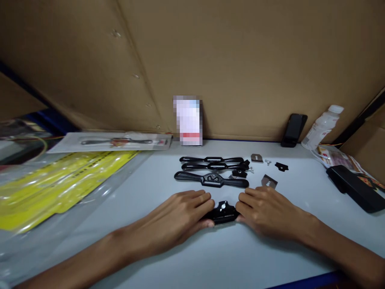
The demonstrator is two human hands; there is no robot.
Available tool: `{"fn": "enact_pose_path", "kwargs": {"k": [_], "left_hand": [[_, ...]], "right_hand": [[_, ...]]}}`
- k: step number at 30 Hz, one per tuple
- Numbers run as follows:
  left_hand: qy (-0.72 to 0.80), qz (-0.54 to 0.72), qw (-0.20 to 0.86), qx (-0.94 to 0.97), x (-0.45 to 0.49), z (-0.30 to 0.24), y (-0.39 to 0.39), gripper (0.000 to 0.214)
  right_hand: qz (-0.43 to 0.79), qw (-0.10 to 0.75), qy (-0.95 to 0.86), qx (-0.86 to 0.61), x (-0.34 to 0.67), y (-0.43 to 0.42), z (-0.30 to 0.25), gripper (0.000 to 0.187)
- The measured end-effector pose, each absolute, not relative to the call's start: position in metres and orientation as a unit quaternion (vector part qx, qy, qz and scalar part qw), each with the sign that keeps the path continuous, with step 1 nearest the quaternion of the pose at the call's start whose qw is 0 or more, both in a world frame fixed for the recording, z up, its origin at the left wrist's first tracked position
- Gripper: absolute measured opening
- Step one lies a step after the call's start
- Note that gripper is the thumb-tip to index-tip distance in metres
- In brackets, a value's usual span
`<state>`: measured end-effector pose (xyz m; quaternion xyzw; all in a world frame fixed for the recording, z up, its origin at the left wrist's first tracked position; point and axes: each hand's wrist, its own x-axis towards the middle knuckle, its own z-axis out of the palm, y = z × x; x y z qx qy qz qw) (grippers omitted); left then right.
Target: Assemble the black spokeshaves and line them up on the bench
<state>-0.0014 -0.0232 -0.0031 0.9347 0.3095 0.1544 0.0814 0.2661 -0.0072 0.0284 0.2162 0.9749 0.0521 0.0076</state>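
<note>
Between my two hands is a black spokeshave [225, 213], its middle showing with a cap and a silvery screw. Fingers of my left hand [189, 210] wrap its left handle, and my right hand [266, 208] wraps the right one, so both handles are mostly hidden. Just beyond lie a black spokeshave body [212, 179] and two more black spokeshaves [212, 166] side by side. Right of these are a steel blade [256, 158], a second blade [269, 181] close to my right hand, a small wing screw [268, 162] and a black cap plate [282, 166].
A blurred-out upright panel [189, 122] and a black phone [294, 130] lean on the cardboard wall [240, 60]. At right stand a plastic bottle [323, 127] and a black case [357, 188]. Yellow sheets in clear plastic [69, 180] and a packaged spokeshave [117, 142] lie left.
</note>
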Motion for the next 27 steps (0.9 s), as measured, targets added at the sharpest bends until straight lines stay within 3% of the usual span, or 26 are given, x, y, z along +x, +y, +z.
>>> {"fn": "enact_pose_path", "kwargs": {"k": [10, 14, 18, 27], "left_hand": [[0.327, 0.150, 0.083, 0.929, -0.001, -0.003, -0.025, 0.052], [0.328, 0.153, 0.102, 0.926, -0.001, -0.001, -0.025, 0.048], [0.330, 0.152, 0.090, 0.927, -0.001, 0.001, -0.026, 0.042], [0.299, 0.170, 0.066, 0.937, 0.000, 0.004, -0.030, 0.023]], "right_hand": [[0.079, 0.016, 0.981, 0.174, 0.267, -0.006, 0.024, 0.020], [-0.011, 0.005, 0.969, 0.248, 0.266, -0.006, 0.029, 0.018], [-0.124, -0.026, 0.948, 0.292, 0.269, -0.003, 0.035, 0.035], [-0.200, -0.027, 0.937, 0.285, 0.271, -0.002, 0.038, 0.042]]}}
